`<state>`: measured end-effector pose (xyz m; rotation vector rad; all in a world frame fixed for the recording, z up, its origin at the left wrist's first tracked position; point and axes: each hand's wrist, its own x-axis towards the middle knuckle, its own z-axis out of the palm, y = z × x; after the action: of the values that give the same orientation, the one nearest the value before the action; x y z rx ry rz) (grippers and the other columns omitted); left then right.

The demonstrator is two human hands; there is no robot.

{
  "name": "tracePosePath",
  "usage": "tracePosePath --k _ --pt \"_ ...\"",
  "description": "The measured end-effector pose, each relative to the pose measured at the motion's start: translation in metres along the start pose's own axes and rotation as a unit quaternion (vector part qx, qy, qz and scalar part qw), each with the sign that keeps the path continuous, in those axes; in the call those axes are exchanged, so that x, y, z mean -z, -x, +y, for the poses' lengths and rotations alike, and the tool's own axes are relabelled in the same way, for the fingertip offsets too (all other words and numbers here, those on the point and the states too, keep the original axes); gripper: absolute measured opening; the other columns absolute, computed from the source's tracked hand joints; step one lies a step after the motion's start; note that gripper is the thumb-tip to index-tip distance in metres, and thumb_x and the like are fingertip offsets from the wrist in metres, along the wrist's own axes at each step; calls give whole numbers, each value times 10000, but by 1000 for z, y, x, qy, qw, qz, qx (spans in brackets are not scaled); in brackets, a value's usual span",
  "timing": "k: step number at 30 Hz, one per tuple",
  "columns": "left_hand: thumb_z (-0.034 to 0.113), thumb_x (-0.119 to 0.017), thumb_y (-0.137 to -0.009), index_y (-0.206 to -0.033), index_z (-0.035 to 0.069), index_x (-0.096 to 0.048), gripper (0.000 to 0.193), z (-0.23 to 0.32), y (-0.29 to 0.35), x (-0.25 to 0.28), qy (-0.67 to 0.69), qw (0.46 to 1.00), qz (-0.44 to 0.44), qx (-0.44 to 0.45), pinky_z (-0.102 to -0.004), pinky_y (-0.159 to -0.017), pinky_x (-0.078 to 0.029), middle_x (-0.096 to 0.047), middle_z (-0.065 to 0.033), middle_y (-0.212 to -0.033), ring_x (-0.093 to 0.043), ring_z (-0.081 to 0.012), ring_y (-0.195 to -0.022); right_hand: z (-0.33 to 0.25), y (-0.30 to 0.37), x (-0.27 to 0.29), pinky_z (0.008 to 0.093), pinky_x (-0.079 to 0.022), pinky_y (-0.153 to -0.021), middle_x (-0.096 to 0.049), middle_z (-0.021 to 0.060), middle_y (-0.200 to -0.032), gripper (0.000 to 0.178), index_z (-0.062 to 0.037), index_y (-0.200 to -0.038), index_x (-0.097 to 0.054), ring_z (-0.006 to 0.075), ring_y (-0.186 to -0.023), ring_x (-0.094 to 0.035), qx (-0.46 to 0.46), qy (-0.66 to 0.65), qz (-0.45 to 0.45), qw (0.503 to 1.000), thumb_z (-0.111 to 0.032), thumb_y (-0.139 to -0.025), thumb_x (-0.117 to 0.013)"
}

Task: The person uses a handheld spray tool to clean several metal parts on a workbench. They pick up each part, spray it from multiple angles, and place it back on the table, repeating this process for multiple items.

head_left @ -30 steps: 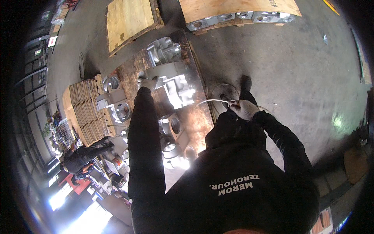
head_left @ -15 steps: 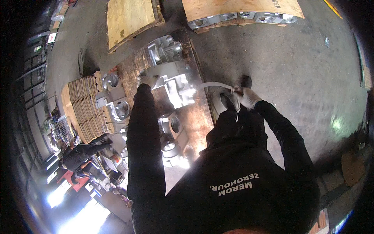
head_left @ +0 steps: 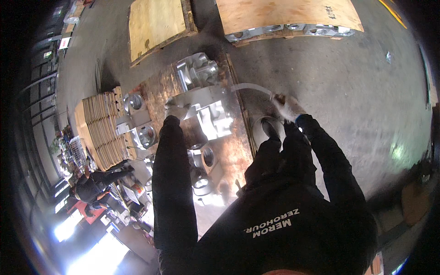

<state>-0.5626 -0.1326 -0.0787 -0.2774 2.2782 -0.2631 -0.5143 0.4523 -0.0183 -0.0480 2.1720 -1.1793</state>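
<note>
A large silver metal casting (head_left: 214, 120) with a flat flange and curved hollows lies on a worn wooden table (head_left: 233, 160). My left hand (head_left: 176, 111), in a pale glove, is closed on the left end of its flange. Off the table's right edge, my gloved right hand (head_left: 288, 108) is closed round one end of a pale curved tube (head_left: 254, 87). The tube arcs left over the edge, its far end beside the casting. Another silver casting (head_left: 197, 71) stands just beyond, and more ring-shaped castings (head_left: 205, 158) lie nearer my body, partly behind my left arm.
Stacked brown cardboard sheets (head_left: 103, 128) stand left of the table, beside castings with round openings (head_left: 145, 136). Beyond the table are a wood-topped pallet (head_left: 158, 27) and a board-covered pallet (head_left: 288, 13) with castings under it. A person (head_left: 91, 185) bends at the lower left.
My right hand and the tube have swung farther from my body, so the tube's end has moved up along the casting. My left hand stays on the flange. The whole view has shifted slightly.
</note>
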Motion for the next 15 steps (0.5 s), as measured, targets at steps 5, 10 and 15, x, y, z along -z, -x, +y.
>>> tracePosePath --k 5,10,15 --pt "700 -598 -802 -1499 -115 -34 1211 63 -4 25 34 997 18 -60 -373 -1162 -298 -347 -349 -1479 -342 -358 -1422 40 -36 0 442 -530 -737 -688 215 -980 353 -63 -1162 -628 378 -923 -672 48 86 23 995 -355 -993 -523" --pt "677 -644 -788 -1443 -186 -76 1224 69 -2 27 92 994 58 -16 -379 -1155 -311 -278 -378 -1492 -351 -376 -1411 92 -76 -30 417 -528 -671 -682 205 -941 347 -62 -1165 -635 335 -870 -694 198 161 182 950 -336 -991 -511" --pt "642 -692 -775 -1393 -243 -58 1252 -10 -18 -11 57 994 90 17 -371 -1142 -332 -189 -379 -1520 -331 -389 -1416 60 -92 -45 407 -545 -685 -692 130 -1083 350 -83 -1239 -588 292 -908 -697 201 295 104 928 -315 -1006 -470"
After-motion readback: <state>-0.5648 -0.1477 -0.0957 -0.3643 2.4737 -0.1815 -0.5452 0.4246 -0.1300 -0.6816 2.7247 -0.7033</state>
